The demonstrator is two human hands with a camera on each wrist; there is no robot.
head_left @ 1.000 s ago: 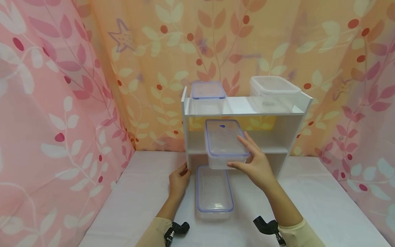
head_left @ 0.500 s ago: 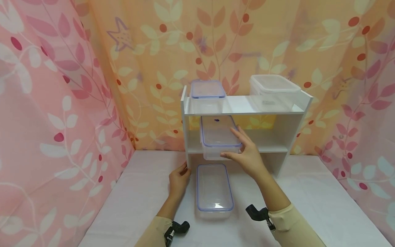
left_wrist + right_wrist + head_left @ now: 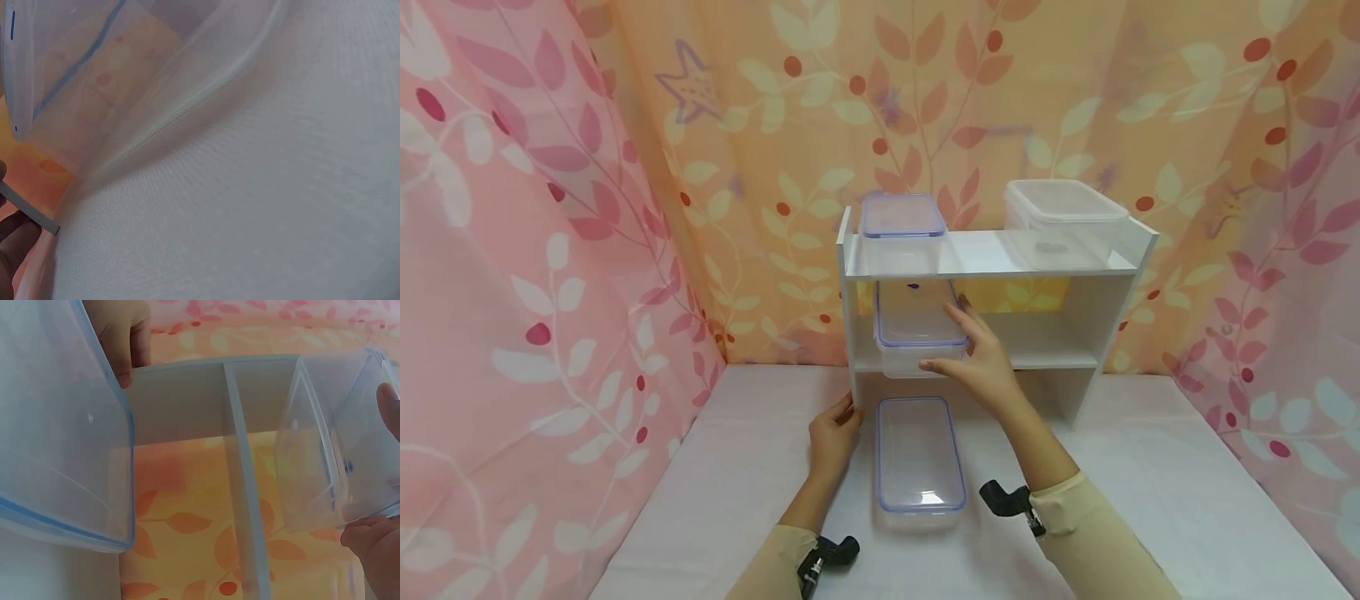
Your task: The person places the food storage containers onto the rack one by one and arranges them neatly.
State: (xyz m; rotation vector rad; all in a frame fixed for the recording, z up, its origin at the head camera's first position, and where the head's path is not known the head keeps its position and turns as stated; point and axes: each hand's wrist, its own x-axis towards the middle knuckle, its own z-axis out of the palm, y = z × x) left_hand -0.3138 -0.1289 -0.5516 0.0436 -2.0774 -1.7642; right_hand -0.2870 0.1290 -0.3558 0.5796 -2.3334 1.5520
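Note:
My right hand [image 3: 981, 367] grips a clear plastic food container [image 3: 913, 321] with a blue-edged lid, thumb at its front and fingers along its right side. The container is partly inside the middle level of a white shelf unit [image 3: 1048, 337], at the left, its front end jutting past the board. In the right wrist view, the thumb and fingers [image 3: 372, 540] lie against the held container [image 3: 312, 450]. My left hand [image 3: 833, 442] pinches the front edge of the shelf's left side panel low down, as the left wrist view also shows with the panel edge [image 3: 31, 211].
A second blue-rimmed container [image 3: 920, 458] lies on the white-covered table [image 3: 737, 500] before the shelf. On the top board stand a smaller blue-lidded container [image 3: 902, 233] and a larger white-lidded one [image 3: 1066, 225]. Patterned curtains [image 3: 760, 167] surround the table.
My right hand has moved the held container forward, leftward and into the middle level of the shelf. The left hand has stayed on the side panel.

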